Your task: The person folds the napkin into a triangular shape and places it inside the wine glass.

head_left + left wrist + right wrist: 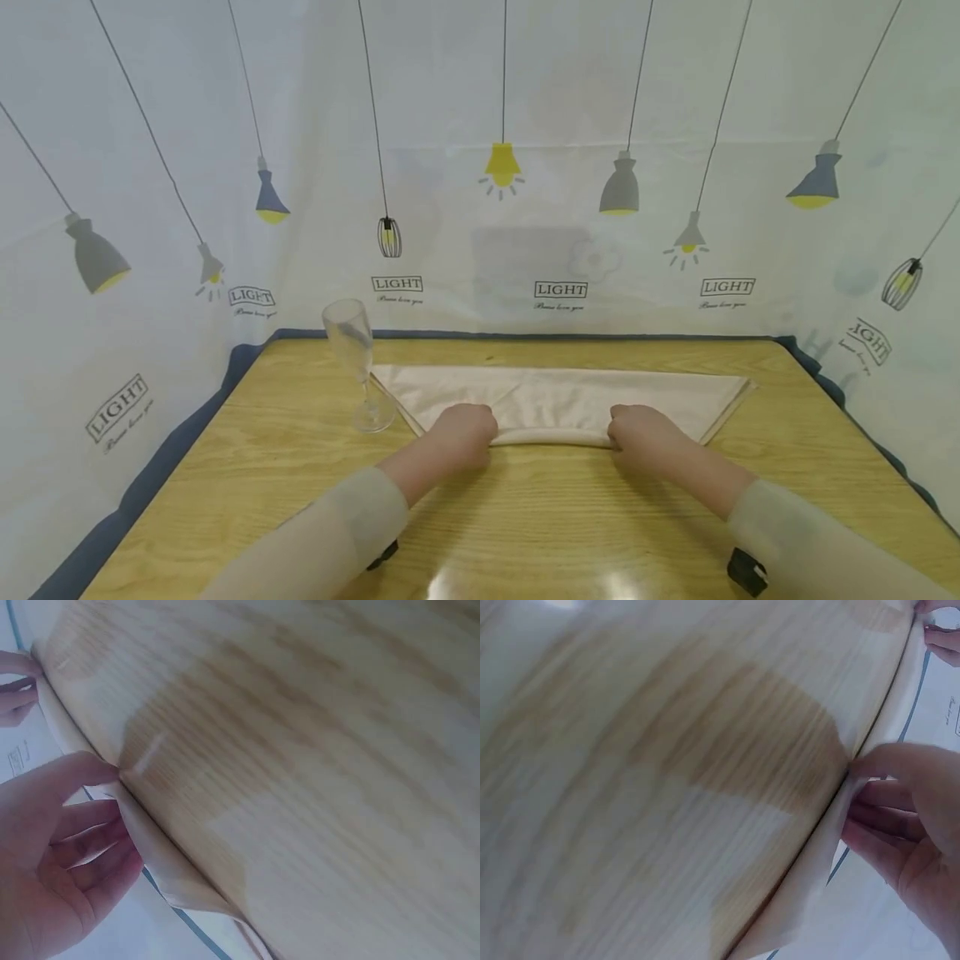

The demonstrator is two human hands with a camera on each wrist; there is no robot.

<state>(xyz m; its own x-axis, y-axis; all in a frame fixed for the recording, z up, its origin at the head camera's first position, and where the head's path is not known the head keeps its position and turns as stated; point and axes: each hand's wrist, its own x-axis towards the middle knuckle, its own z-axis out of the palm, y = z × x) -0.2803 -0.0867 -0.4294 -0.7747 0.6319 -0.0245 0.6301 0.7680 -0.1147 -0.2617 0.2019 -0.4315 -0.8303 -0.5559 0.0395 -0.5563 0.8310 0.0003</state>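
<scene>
White sheeting point(442, 92) printed with hanging lamps and the word LIGHT rises behind a cream cloth point(555, 398), its blue border point(525, 337) running along the far side of the wood-grain table point(555, 525) on which the cloth lies; left of the cloth, a clear stemmed glass point(348, 333) stands upright on its foot, just beside the fabric's left corner, though whether the two touch cannot be told; at the left part of the cloth's near edge, a person's left hand point(462, 435) pinches the fabric between thumb and fingers, a pale sleeve point(315, 533) reaching back from the wrist on the near side; between the hands, the cloth's near edge forms a narrow, rounded fold, while its longer edge lies on the far side; at the right part of that near edge, the right hand point(648, 439) pinches the fold likewise, thumb against fingers, a matching sleeve point(832, 546) behind it, nearer than the cloth.
</scene>
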